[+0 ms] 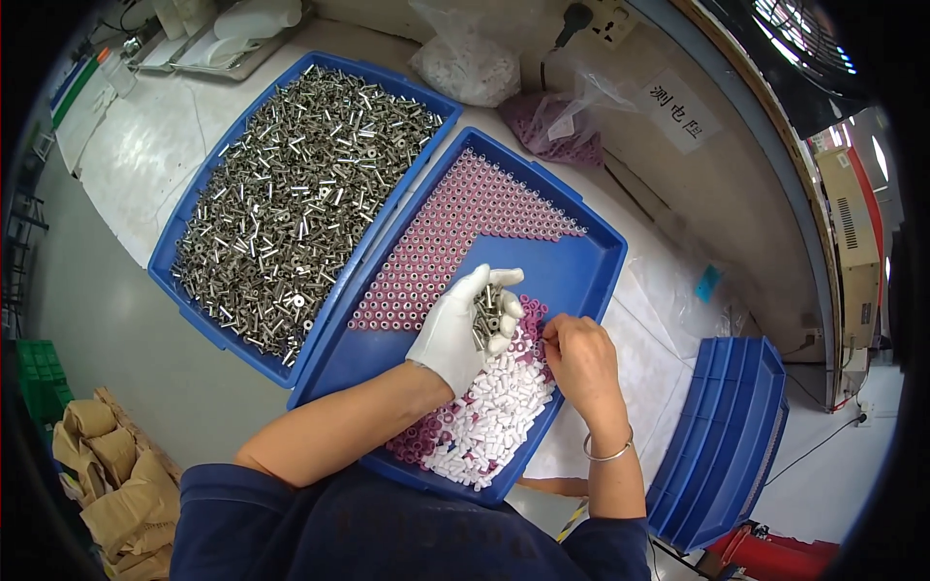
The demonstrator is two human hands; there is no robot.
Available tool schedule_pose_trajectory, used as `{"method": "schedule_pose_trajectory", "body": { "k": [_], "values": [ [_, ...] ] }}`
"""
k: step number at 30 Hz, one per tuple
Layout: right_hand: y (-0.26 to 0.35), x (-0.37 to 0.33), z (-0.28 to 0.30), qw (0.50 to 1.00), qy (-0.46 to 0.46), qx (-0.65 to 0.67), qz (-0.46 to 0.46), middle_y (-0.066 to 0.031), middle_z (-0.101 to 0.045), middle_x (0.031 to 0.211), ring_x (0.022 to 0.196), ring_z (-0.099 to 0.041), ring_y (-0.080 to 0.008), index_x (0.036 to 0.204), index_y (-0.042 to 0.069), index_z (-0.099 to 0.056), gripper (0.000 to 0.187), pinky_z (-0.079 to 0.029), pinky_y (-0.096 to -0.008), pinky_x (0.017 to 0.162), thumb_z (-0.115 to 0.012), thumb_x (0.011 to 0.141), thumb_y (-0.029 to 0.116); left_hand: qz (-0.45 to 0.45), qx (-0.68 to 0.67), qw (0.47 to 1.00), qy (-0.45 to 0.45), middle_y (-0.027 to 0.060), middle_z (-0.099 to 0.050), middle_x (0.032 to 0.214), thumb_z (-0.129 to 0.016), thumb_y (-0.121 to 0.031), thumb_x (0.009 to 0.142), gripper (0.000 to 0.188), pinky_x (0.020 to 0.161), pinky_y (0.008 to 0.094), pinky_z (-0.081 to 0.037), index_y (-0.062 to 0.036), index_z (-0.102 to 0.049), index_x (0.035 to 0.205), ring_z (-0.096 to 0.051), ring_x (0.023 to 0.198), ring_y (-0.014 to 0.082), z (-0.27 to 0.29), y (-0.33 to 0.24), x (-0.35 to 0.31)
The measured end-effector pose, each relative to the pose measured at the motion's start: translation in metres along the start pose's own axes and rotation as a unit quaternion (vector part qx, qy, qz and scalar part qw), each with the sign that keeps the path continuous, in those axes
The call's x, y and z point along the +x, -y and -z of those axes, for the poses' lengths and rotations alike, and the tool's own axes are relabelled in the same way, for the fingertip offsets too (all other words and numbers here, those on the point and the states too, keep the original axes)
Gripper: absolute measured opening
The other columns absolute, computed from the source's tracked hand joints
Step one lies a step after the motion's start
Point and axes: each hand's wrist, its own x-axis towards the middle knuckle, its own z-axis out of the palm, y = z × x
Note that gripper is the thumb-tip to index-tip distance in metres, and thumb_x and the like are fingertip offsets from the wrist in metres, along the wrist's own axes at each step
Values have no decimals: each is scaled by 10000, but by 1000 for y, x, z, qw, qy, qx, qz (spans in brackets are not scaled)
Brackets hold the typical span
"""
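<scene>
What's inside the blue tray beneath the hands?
The tray holds rows of pink pieces, loose white pieces and loose purple pieces. The gloved left hand, holding metal pins, hides part of it; what lies beneath the loose pieces can't be seen.

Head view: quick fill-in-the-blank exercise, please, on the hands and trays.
The left hand, cupping metal cylinders, wears a glove coloured ____.
The arm wearing the metal bangle is the ____ one.
The tray heaped with metal cylinders lies on the picture's ____ side.
The stacked trays are coloured ____.
Missing words: white; right; left; blue.
</scene>
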Motion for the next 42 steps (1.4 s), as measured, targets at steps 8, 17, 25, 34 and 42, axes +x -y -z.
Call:
{"method": "schedule_pose_trajectory", "body": {
  "k": [8, 17, 25, 34, 42],
  "values": [
    [3, 18, 8, 991, -32, 103, -73, -79, -673, 786, 725, -597, -258, 851, 35, -676, 80, -498, -347, 713, -702, 777, 19, -30, 0, 999, 37, 34, -648, 826, -503, -251, 1065, 217, 395, 179, -328, -69, -608, 1120, -525, 559, 55, -2, -2, -2],
    [-3, 30, -15, 992, -66, 104, -23, -78, -663, 778, 706, -586, -238, 859, 22, -671, 57, -488, -337, 686, -700, 811, 35, -12, 74, 995, 69, 50, -645, 816, -463, -217, 1084, 248, 415, 180, -350, -33, -580, 1203, -501, 546, 57, 0, -2, -1],
    [16, 25, -2, 968, -130, 205, -66, -76, -671, 789, 685, -592, -191, 872, 17, -671, 69, -483, -298, 647, -710, 815, 26, 7, 23, 998, 54, 59, -641, 800, -456, -247, 1088, 264, 389, 178, -322, -34, -588, 1171, -482, 514, 60, 1, -6, -1],
    [39, 20, 15, 919, -202, 336, -42, -82, -705, 872, 705, -607, -162, 894, -1, -668, 98, -506, -257, 674, -717, 812, -22, -17, 13, 999, 40, 61, -635, 768, -453, -295, 1087, 333, 387, 185, -316, -15, -610, 1176, -454, 467, 68, -2, 1, -3],
    [46, 16, 18, 913, -203, 354, 15, -78, -715, 922, 745, -603, -154, 899, 5, -670, 136, -507, -250, 696, -726, 791, -57, -15, 112, 992, 57, 33, -615, 711, -454, -321, 1086, 350, 382, 180, -300, -23, -637, 1114, -450, 459, 58, -7, -7, -9]
  ]
}}
